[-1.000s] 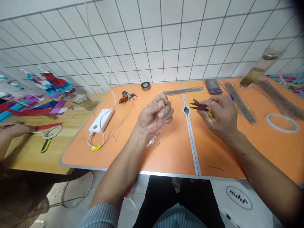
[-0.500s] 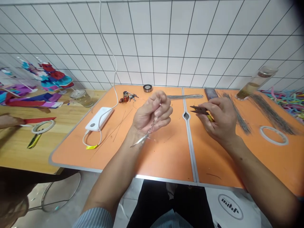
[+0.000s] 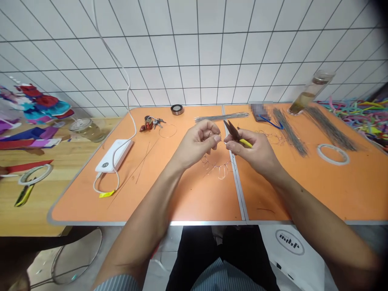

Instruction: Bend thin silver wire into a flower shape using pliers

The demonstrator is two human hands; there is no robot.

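Over the middle of the orange table, my left hand (image 3: 198,144) pinches the upper end of a thin wire ring (image 3: 216,165) with small bent loops along it. The ring hangs below both hands, its lower loops just above or against the tabletop; which, I cannot tell. My right hand (image 3: 256,150) is closed around pliers (image 3: 233,131) with dark jaws and yellow handles, the jaws pointing up and left. Its thumb and fingertips also come together close to the wire's other end, and whether they grip it is unclear.
Wire bundles (image 3: 291,133) lie on the right, near a white ring (image 3: 333,154) and a leaning glass bottle (image 3: 309,95). Left are a white power strip (image 3: 113,155), keys (image 3: 153,122) and black tape (image 3: 177,109). Another person's hand (image 3: 3,170) shows at far left.
My hands have come together, with the pliers moved left toward my left hand. The wire, formerly bunched against my left wrist, now hangs spread as a ring. The view has shifted slightly.
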